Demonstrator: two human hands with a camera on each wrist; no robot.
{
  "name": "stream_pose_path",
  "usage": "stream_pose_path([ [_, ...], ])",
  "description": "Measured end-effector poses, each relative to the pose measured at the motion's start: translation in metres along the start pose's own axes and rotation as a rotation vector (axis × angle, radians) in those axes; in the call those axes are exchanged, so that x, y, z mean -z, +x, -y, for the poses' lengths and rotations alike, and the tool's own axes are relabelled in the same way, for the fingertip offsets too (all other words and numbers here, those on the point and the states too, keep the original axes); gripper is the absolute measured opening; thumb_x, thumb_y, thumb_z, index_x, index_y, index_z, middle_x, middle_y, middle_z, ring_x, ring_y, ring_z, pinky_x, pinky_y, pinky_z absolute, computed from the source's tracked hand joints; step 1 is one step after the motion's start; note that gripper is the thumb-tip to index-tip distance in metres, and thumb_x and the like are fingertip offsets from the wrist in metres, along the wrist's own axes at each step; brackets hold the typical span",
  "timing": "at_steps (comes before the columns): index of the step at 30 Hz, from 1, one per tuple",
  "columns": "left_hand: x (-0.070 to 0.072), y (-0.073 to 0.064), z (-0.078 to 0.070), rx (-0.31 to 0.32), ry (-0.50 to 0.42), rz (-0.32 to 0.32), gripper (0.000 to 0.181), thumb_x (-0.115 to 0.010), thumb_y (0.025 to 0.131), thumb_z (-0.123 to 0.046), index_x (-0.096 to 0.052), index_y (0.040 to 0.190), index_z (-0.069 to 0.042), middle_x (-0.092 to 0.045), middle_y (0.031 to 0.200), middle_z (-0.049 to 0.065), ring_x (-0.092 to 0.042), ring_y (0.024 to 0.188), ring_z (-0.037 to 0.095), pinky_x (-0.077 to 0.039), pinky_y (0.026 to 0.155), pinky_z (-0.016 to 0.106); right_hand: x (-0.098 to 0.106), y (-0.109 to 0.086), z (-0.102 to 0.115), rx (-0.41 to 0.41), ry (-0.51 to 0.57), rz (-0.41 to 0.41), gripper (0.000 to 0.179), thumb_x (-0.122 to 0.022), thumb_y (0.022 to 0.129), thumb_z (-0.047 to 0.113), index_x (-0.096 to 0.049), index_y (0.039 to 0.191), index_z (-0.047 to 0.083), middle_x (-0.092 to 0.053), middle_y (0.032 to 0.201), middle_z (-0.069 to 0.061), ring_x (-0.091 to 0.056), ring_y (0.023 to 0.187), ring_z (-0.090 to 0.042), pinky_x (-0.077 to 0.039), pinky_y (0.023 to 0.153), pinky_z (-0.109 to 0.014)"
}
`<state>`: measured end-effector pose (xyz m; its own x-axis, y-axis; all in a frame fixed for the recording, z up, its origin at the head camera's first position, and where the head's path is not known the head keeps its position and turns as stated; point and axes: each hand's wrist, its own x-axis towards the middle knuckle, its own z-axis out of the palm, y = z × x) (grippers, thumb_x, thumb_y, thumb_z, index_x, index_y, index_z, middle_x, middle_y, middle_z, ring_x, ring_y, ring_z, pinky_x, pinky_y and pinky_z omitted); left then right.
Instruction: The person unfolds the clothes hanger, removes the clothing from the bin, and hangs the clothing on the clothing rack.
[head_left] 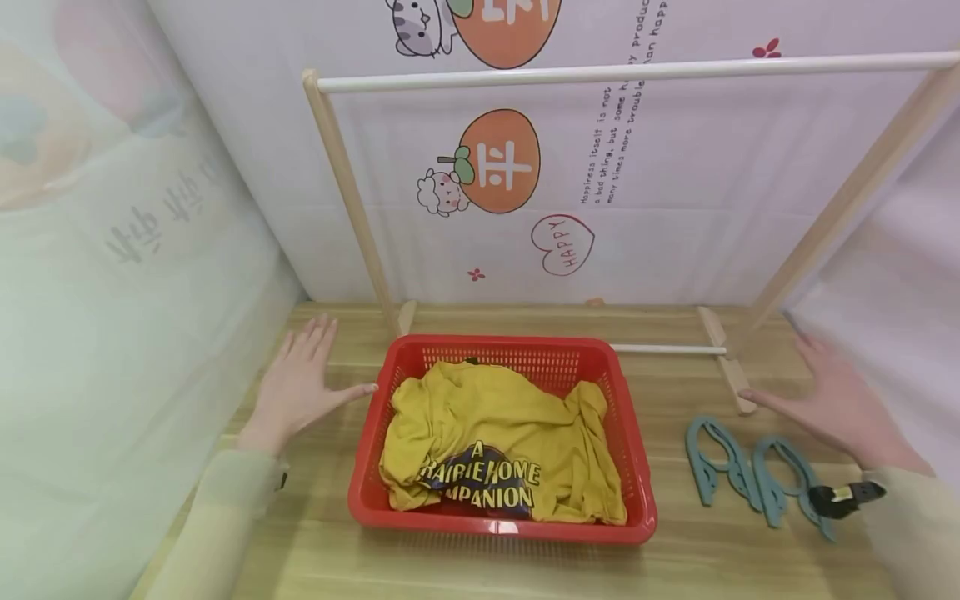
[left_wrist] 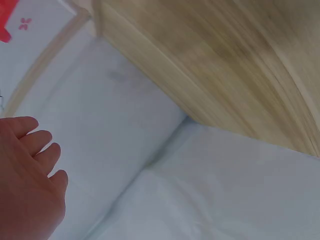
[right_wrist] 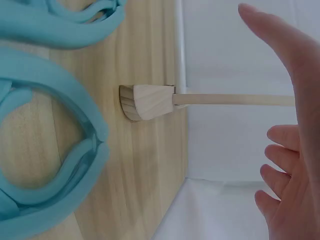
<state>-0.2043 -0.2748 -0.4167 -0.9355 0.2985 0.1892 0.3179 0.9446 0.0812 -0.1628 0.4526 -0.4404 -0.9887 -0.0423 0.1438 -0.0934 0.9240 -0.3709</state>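
Note:
My left hand (head_left: 297,385) is held out left of a red plastic basket (head_left: 637,467), fingers straight and thumb pointing toward its rim. It holds nothing. Inside the basket lies a crumpled yellow T-shirt (head_left: 517,408) with printed lettering. Over on the right, my right hand (head_left: 840,404) is spread with thumb out and palm bare, near the foot of a wooden rack. Two blue-green clips, a left clip (head_left: 701,471) and a right clip (head_left: 776,492), lie on the table below it. Both clips also show large in the right wrist view, beside that hand.
A wooden rack with a white top bar (head_left: 600,75) stands behind the basket. Its left post (head_left: 348,192) and right post (head_left: 862,192) rise from wooden feet. White printed cloth (head_left: 660,242) covers the back and sides. Everything rests on a wood-grain table (head_left: 420,575).

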Motion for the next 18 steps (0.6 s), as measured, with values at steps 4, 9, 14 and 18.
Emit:
stream_pose_path([
  [4,0.003,-0.007,-0.016,-0.038,-0.032,-0.016,0.122,-0.056,0.083,-0.082,-0.01,0.162,-0.002,-0.01,0.167,0.018,-0.006,0.154,0.034,-0.001,0.123,0.048,0.007,-0.008,0.002,-0.077,0.058,0.022,0.115,-0.076,0.087,0.055,-0.003,0.163,0.008,-0.001,0.164,-0.029,-0.006,0.143,-0.061,-0.011,0.102,-0.082],
  [9,0.005,-0.02,-0.035,-0.08,-0.07,-0.036,0.126,-0.06,0.079,-0.083,-0.012,0.162,-0.001,-0.013,0.167,0.018,-0.011,0.153,0.034,-0.008,0.123,0.049,0.012,-0.02,0.0,-0.142,0.09,0.034,0.11,-0.075,0.089,0.054,-0.01,0.162,0.003,-0.014,0.159,-0.036,-0.017,0.136,-0.067,-0.021,0.095,-0.084],
  [14,0.007,-0.039,-0.055,-0.117,-0.078,-0.003,0.127,-0.058,0.079,-0.085,-0.014,0.161,0.001,-0.013,0.167,0.019,-0.013,0.153,0.036,-0.009,0.123,0.048,0.015,-0.032,-0.007,-0.154,0.062,0.052,0.107,-0.076,0.088,0.053,-0.019,0.158,-0.005,-0.028,0.145,-0.047,-0.031,0.121,-0.071,-0.032,0.085,-0.083],
  [18,0.009,-0.055,-0.07,-0.147,-0.052,0.03,0.128,-0.056,0.078,-0.087,-0.013,0.161,0.001,-0.009,0.167,0.017,-0.01,0.153,0.034,-0.01,0.123,0.048,0.015,-0.046,-0.014,-0.155,0.024,0.073,0.104,-0.077,0.088,0.053,-0.028,0.151,-0.013,-0.035,0.134,-0.052,-0.038,0.11,-0.073,-0.041,0.076,-0.079],
])
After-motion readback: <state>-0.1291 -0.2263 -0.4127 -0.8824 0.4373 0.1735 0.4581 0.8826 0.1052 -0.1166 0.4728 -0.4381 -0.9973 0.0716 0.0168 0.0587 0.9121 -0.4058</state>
